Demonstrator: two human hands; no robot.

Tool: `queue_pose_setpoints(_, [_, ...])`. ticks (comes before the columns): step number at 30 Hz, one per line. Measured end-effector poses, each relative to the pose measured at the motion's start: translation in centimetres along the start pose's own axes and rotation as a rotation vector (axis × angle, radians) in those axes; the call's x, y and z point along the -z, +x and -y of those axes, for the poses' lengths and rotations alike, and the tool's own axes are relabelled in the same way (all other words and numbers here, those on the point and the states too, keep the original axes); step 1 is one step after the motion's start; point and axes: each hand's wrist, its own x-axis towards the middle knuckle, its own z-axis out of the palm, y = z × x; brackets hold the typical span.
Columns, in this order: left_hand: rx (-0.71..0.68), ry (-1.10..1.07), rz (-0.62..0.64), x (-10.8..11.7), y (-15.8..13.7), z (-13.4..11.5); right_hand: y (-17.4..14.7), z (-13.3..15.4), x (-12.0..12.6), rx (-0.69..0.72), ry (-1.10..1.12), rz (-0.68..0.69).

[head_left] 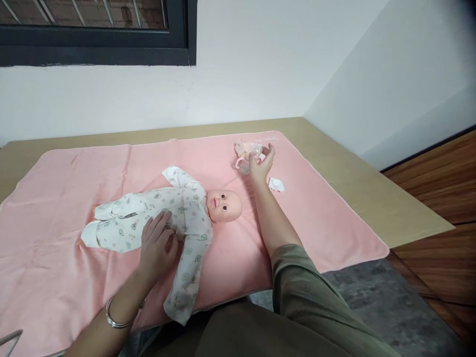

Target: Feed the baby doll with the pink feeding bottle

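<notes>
A baby doll [224,206] in a white printed sleepsuit [136,218] lies face up on a pink blanket [230,267], its head toward the right. My left hand [158,245] rests on the doll's torso, fingers stretched out and loosely bent. Beyond the doll's head, my right hand [261,166] reaches to a small group of clear and pink baby items. Its thumb and fingers are apart around the near end of a clear plastic piece [255,148]. A pink ring [241,162] shows beside it. The exact kinds of these pieces are hard to make out.
A small folded white cloth or paper [276,184] lies right of my right wrist. The blanket covers much of a light wooden table [334,168] against a white wall [245,64]. A dark window frame [182,29] is above, wooden panelling [439,183] at right.
</notes>
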Motion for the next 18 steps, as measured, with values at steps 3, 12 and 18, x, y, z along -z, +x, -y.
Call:
queue_pose_setpoints(3, [-0.001,0.008,0.006,0.0,0.0,0.0,0.7,0.6,0.5,-0.015,0.054,-0.018])
queue_pose_setpoints(12, [0.011,0.012,0.007,-0.1,-0.1,0.2,1.6,-1.2,-0.5,-0.08,-0.009,0.156])
queue_pose_setpoints(18, [0.012,0.009,0.008,-0.1,-0.1,0.2,1.1,-1.7,-0.7,-0.024,-0.015,0.119])
